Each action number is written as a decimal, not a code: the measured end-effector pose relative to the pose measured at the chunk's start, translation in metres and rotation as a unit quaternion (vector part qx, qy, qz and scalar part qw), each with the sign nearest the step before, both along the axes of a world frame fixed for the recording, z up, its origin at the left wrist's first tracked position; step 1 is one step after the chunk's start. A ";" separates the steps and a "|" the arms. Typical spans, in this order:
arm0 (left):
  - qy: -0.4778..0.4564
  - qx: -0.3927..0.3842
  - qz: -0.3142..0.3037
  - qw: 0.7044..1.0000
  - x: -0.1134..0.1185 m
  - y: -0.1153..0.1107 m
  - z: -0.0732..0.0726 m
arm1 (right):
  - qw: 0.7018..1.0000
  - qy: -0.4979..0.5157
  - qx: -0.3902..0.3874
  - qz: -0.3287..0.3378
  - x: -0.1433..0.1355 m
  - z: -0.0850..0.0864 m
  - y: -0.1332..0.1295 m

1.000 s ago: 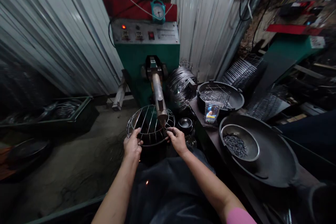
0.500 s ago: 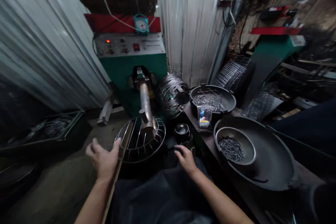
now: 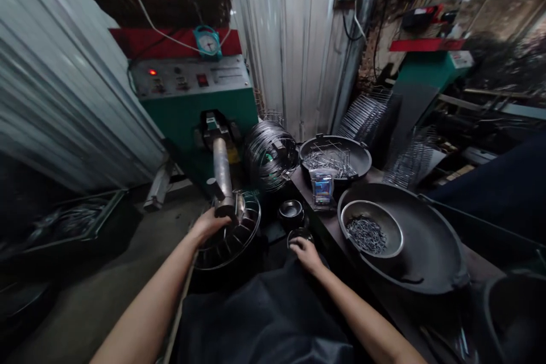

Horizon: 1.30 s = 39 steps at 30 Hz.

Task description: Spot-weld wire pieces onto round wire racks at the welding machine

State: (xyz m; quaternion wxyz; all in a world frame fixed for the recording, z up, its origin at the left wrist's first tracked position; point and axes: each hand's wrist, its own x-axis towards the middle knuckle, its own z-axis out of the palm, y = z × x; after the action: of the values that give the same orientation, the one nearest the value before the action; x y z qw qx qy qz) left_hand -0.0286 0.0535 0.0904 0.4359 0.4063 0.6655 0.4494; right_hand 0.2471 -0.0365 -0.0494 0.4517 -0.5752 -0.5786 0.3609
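My left hand [image 3: 210, 225] reaches over a round wire basket [image 3: 249, 238] just below the end of a metal machine arm [image 3: 222, 173]. Its fingers are closed on the basket's wires, with the fingertips partly hidden beside the arm's tip. My right hand [image 3: 307, 255] is beside a small dark bowl [image 3: 305, 232], fingers curled together at its near edge. Whatever those fingers pinch, if anything, is too small to make out. Another small round dish [image 3: 291, 209] stands just beyond. Behind the arm rises a green machine [image 3: 183, 116] with a lit red lamp.
To the right, a bowl of small metal pieces [image 3: 401, 239] sits in a wide black pan [image 3: 435, 250]. A second pan [image 3: 367, 166] holds wire parts, with a phone [image 3: 323, 189] before it. A wire coil [image 3: 268, 153] stands mid-view; a metal bin [image 3: 100, 222] lies left.
My left hand has moved right from beside the basket, fingers spread, to the wires under the arm's tip. My right hand has lowered slightly toward the small bowl. The view has shifted a little.
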 end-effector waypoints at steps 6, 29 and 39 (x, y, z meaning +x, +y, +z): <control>-0.054 -0.052 -0.003 0.997 0.011 -0.015 -0.036 | 0.991 0.129 -0.020 0.038 -0.037 0.071 0.055; -0.273 -0.029 0.081 0.958 0.011 -0.072 -0.102 | 0.947 0.197 -0.192 0.167 -0.090 0.103 0.034; -0.327 -0.040 0.104 0.939 0.025 -0.062 -0.107 | 0.961 0.188 -0.154 0.134 -0.095 0.103 0.045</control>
State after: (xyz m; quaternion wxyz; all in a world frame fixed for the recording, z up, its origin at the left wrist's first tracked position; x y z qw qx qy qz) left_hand -0.0033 -0.0080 -0.0162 0.5958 0.1481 0.5423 0.5736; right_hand 0.1520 0.0083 0.0535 0.4061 -0.4766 -0.4923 0.6046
